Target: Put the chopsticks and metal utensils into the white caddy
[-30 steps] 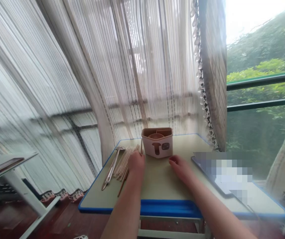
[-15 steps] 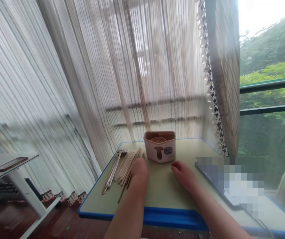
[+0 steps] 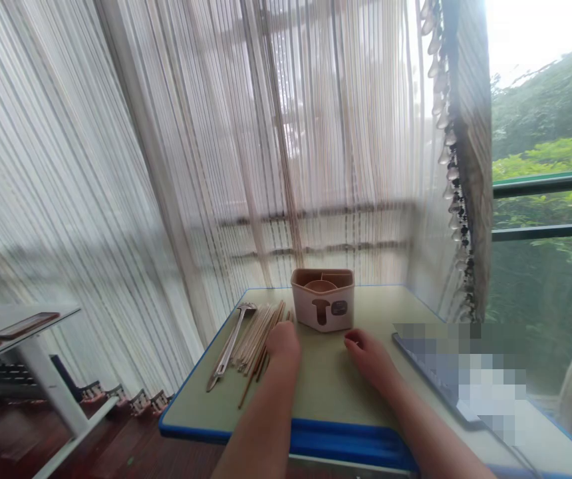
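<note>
A beige holder [image 3: 322, 298] with compartments and a mushroom picture stands at the far middle of the blue-edged table [image 3: 326, 386]. Left of it lies a bundle of wooden chopsticks [image 3: 255, 332] beside a long metal ladle [image 3: 229, 344]. My left hand [image 3: 283, 343] rests on the near end of the chopstick bundle with its fingers curled down; what it grips, if anything, is hidden. My right hand [image 3: 370, 356] lies on the table in front of the holder, fingers curled, nothing visible in it.
A blurred-out flat device [image 3: 465, 379] lies on the table's right side. Striped curtains [image 3: 246, 166] hang close behind the table. A window with a green rail [image 3: 548, 183] is at the right. A white side table [image 3: 21, 332] stands at the far left.
The view has tilted up and shifted a little. In the oldest frame my left hand held one chopstick upright; now it lies on the bundle. The right hand stays put.
</note>
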Demonstrator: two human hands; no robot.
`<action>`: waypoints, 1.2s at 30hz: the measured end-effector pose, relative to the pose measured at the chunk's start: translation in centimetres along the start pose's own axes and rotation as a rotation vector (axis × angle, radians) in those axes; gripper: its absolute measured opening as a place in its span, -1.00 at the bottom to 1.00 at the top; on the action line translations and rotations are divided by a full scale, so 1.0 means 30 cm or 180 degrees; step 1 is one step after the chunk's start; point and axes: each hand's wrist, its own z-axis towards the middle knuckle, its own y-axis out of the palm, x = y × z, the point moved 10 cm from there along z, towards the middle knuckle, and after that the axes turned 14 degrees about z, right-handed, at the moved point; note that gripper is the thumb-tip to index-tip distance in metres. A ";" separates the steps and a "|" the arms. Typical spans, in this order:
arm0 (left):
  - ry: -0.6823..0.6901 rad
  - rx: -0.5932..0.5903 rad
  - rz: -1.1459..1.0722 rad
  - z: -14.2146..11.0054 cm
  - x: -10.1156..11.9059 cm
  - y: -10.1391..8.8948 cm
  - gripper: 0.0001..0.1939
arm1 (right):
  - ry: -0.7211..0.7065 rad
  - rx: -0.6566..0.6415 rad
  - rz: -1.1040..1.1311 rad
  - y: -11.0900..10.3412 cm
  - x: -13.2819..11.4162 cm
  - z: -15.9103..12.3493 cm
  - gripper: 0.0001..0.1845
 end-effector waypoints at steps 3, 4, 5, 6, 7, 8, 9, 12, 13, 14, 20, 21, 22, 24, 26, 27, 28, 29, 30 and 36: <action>-0.0050 0.0215 -0.0179 -0.004 -0.016 -0.048 -0.85 | 0.0006 0.0007 -0.0022 0.000 -0.004 0.000 -0.84; -0.0092 0.0310 -0.0275 -0.006 -0.026 -0.068 -0.84 | 0.0011 0.0018 -0.0034 -0.001 -0.005 0.000 -0.83; -0.0144 0.0402 -0.0387 -0.008 -0.038 -0.087 -0.83 | 0.0015 0.0026 -0.0044 -0.001 -0.006 -0.001 -0.83; -0.0196 0.0495 -0.0513 -0.009 -0.050 -0.104 -0.82 | 0.0011 0.0028 -0.0044 -0.001 -0.007 -0.002 -0.83; -0.0245 0.0610 -0.0661 -0.011 -0.062 -0.122 -0.82 | 0.0005 0.0025 -0.0037 0.000 -0.007 -0.002 -0.82; -0.0281 0.0762 -0.0836 -0.014 -0.074 -0.142 -0.82 | -0.0001 0.0014 -0.0024 0.002 -0.007 -0.003 -0.82; -0.0296 0.0944 -0.1025 -0.019 -0.083 -0.162 -0.82 | -0.0009 0.0001 -0.0009 0.004 -0.007 -0.003 -0.82; -0.0242 0.1468 -0.1618 -0.039 -0.101 -0.215 -0.79 | -0.0022 -0.0048 0.0034 0.012 -0.005 -0.004 -0.81; -0.0196 0.1599 -0.1816 -0.046 -0.103 -0.228 -0.78 | -0.0023 -0.0055 0.0039 0.013 -0.005 -0.005 -0.82; -0.0145 0.1692 -0.2005 -0.052 -0.103 -0.239 -0.77 | -0.0032 -0.0057 0.0044 0.014 -0.005 -0.005 -0.82; 0.0363 0.1798 -0.2776 -0.093 -0.050 -0.281 -0.73 | -0.0120 -0.0027 0.0136 0.006 -0.019 -0.008 -0.81; 0.0457 0.1803 -0.2838 -0.099 -0.038 -0.286 -0.73 | -0.0138 0.0002 0.0173 0.001 -0.023 -0.009 -0.80; 0.0540 0.1836 -0.2912 -0.106 -0.030 -0.292 -0.72 | -0.0169 0.0037 0.0208 -0.006 -0.029 -0.012 -0.79; 0.0659 0.1954 -0.3141 -0.115 -0.023 -0.298 -0.71 | -0.0283 0.0052 0.0240 -0.010 -0.050 -0.021 -0.77; 0.0735 0.1937 -0.3457 -0.111 -0.020 -0.288 -0.71 | -0.0483 -0.0071 0.0206 0.008 -0.084 -0.037 -0.75; 0.0758 0.1826 -0.3636 -0.103 -0.015 -0.275 -0.70 | -0.0595 -0.0159 0.0166 0.024 -0.103 -0.048 -0.75; 0.0769 0.1660 -0.3820 -0.092 -0.007 -0.259 -0.69 | -0.0688 -0.0239 0.0118 0.042 -0.120 -0.058 -0.74; 0.0781 0.1470 -0.4005 -0.083 0.003 -0.243 -0.68 | -0.0759 -0.0305 0.0067 0.061 -0.134 -0.068 -0.72; 0.0794 0.1285 -0.4181 -0.076 0.015 -0.229 -0.66 | -0.0810 -0.0353 0.0015 0.079 -0.146 -0.077 -0.71; 0.0910 0.0495 -0.4914 -0.087 0.097 -0.197 -0.70 | -0.0973 -0.0677 -0.0225 0.167 -0.171 -0.103 -0.72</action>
